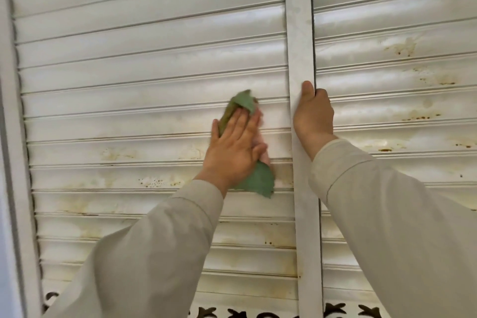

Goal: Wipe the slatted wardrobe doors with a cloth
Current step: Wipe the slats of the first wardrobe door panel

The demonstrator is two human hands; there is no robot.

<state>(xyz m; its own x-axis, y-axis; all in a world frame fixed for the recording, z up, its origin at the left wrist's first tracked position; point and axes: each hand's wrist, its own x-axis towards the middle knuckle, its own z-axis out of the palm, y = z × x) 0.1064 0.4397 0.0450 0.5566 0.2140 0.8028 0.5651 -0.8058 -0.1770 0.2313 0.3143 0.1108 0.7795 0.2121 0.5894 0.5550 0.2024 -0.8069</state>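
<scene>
Here the flat left hand [236, 147] presses a green cloth [258, 178] onto the white slatted wardrobe door [129, 80] mid-wipe, the right hand [313, 113] grips its vertical edge rail [300, 33], and stained lower slats [154, 182] likely come next.

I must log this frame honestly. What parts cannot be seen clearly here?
- Head view: right hand fingertips, hidden behind the door edge.
- Cloth middle, covered by the left hand; its top corner is blurred.
- Slats beneath the cloth.
- Door tops and bottoms, cut off by the frame.

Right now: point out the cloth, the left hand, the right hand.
cloth [259, 180], head view, lower green flap.
left hand [236, 148], head view, back of hand.
right hand [313, 113], head view, back of hand.
</scene>
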